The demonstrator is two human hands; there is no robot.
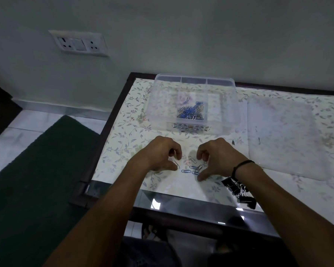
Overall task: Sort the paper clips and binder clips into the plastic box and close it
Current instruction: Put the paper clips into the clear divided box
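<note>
A clear plastic box [158,105] with dividers stands at the back of the table; its middle compartment holds a heap of blue and silver paper clips [190,112]. Several loose paper clips [193,167] lie on the floral table cover between my hands. My left hand [160,155] rests on the table with its fingers curled and a silver clip pinched between thumb and fingertips. My right hand [216,157] hovers over the loose clips, thumb and fingers apart, holding nothing. A pile of black binder clips [239,191] lies by my right wrist.
The box's clear lid [283,135] lies flat to the right of the box. The table [162,201] has a glass top and a dark wooden frame, with its front edge close to me. A green mat [37,170] covers the floor on the left.
</note>
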